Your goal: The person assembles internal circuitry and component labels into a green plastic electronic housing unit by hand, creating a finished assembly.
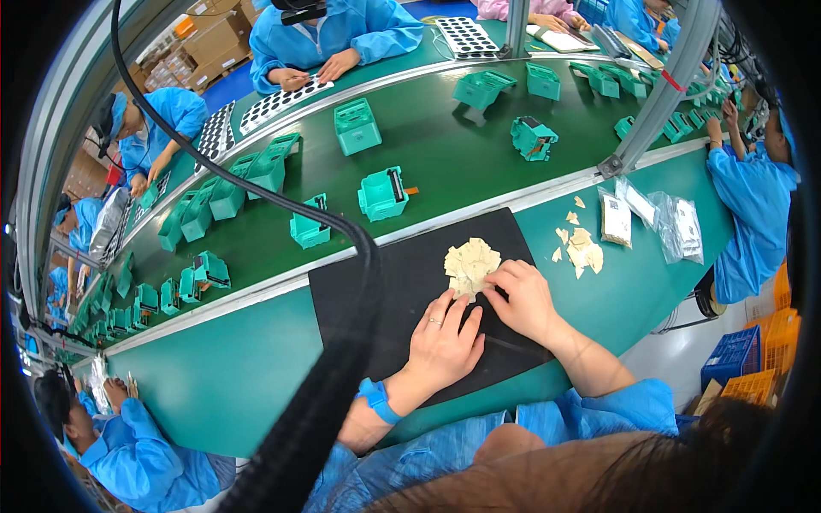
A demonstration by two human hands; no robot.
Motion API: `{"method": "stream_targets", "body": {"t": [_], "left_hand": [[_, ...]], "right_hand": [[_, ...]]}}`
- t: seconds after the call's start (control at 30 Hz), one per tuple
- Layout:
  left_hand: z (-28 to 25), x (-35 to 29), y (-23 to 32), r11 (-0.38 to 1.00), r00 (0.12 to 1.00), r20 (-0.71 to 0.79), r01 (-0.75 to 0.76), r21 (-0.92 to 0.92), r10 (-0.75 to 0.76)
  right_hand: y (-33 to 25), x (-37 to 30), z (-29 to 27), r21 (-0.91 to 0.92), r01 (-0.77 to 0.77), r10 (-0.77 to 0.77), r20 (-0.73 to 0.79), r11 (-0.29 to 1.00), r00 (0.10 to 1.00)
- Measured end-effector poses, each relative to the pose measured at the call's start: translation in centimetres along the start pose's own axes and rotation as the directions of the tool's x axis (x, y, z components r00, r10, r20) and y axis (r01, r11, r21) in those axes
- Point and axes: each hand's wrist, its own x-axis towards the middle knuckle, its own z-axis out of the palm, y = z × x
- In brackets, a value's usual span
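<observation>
A heap of thin cream-coloured flat pieces (470, 260), some pointed, lies on a black mat (351, 299) in front of me. My left hand (443, 344) is at the near edge of the heap, its fingers stretched and apart, with the fingertips at the pieces. At the heap's right near edge is my right hand (523, 299), fingers bent and thumb and forefinger drawn together. Whatever lies between those fingertips is too small to make out. To the right of the mat, a smaller scatter of the same cream pieces (584, 253) rests on the green table (624, 291).
Clear plastic bags with white contents (616, 218) lie right of the scatter. Beyond the mat, a green conveyor (445, 162) carries several teal plastic housings (382, 193). A metal post (663, 94) stands at the right. A black cable (363, 248) hangs across the view. Co-workers sit around.
</observation>
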Motion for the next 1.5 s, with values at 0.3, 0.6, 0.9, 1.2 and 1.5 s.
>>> {"method": "stream_targets", "body": {"t": [0.3,0.6,0.9,1.2,1.5], "left_hand": [[0.9,-0.5,-0.5,0.992,0.997,0.071,-0.050,0.116,0.041],[1.4,-1.1,-0.5,1.000,0.995,0.095,0.026,0.008,-0.027],[1.3,-0.5,-0.1,0.997,0.999,0.028,-0.034,0.064,0.032],[1.5,-0.8,-0.7,0.999,1.000,0.022,-0.018,0.028,0.017],[1.4,-0.5,-0.6,0.999,0.999,0.026,-0.027,0.034,0.026]], "right_hand": [[-0.7,0.7,1.1,-0.277,-0.023,0.010,-0.050,0.961,0.999],[-0.6,0.6,1.0,-0.187,0.069,-0.077,-0.034,0.980,0.996],[0.2,0.8,0.1,-0.104,0.097,-0.093,0.041,0.990,0.995],[1.2,0.3,1.1,-0.051,0.082,-0.082,0.003,0.995,0.997],[1.6,0.7,1.2,0.050,0.086,-0.086,-0.002,0.995,0.996]]}}
